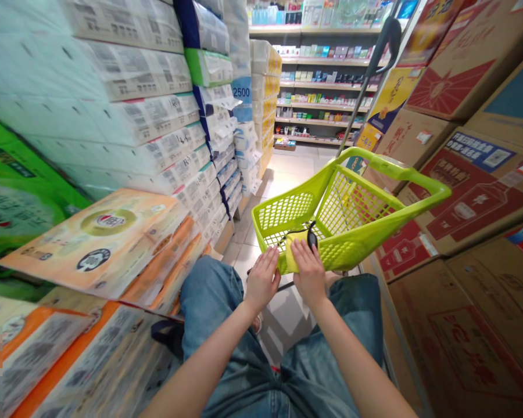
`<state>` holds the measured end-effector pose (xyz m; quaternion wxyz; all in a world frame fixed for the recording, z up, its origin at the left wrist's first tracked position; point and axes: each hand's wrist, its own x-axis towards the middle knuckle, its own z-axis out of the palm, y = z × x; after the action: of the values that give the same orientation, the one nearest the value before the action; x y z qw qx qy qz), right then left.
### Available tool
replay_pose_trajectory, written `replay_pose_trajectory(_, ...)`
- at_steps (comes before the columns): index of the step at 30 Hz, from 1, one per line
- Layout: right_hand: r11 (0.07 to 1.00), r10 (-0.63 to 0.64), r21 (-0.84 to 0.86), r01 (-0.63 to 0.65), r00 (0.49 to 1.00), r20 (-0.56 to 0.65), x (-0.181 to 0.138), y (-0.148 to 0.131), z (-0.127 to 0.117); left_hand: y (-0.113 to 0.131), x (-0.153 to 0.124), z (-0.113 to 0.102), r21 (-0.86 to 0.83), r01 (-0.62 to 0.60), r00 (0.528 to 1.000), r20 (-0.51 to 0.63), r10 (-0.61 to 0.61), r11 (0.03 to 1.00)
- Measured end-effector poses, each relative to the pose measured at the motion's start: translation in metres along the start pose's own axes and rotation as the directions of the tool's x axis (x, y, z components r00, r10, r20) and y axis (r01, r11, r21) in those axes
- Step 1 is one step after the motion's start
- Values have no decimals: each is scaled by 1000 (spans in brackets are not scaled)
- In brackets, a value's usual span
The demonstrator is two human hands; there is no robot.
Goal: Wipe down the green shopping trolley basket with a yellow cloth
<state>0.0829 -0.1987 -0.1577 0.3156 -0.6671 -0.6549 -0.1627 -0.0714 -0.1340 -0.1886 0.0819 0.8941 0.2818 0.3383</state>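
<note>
A lime-green plastic shopping basket (375,174) on wheels stands in a narrow shop aisle just past my knees, its long dark handle (375,64) rising at the far side. My left hand (262,280) rests on the basket's near rim, fingers together and laid flat. My right hand (308,271) lies on the same rim beside it, fingers curled over the edge. A small black item (312,237) sits just inside the basket above my right hand; what it is I cannot make out.
Stacked tissue packs (135,116) wall the left side, orange-wrapped ones (104,238) lowest. Brown and red cartons (470,191) are piled along the right. My legs in blue jeans (226,325) fill the foreground. Shelves of goods (322,75) close the tiled aisle's far end.
</note>
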Motion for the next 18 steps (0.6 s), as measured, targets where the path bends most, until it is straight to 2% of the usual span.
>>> replay_pose_trajectory(3, 995, -97, 37, 95, 993, 64, -3, -11, -2, -3, -1, -5, 10, -7, 1000, 12, 7, 1000)
replay_pose_trajectory(5, 987, -158, 30, 156, 981, 109, -3, 5, -13, -4, -2, -8, 23, -18, 1000, 14, 18, 1000)
replay_pose_trajectory(7, 982, -187, 0, 189, 975, 123, -2, 34, -28, -5, -2, -9, 35, -28, 1000, 10, 28, 999)
replay_pose_trajectory(11, 989, -88, -117, 94, 995, 56, 5, 102, -59, -5, 0, -8, 42, -35, 999, -13, 36, 999)
replay_pose_trajectory(13, 988, -37, -150, 42, 999, 37, 9, 124, -66, -4, 1, -7, 43, -34, 999, -15, 35, 998)
replay_pose_trajectory(15, 989, 0, -151, 3, 1000, 22, 13, 134, -66, -4, 3, -6, 42, -34, 999, -8, 34, 999)
replay_pose_trajectory(18, 989, 59, -132, -60, 998, -17, 16, 131, -56, -5, 7, -4, 44, -34, 999, -2, 34, 998)
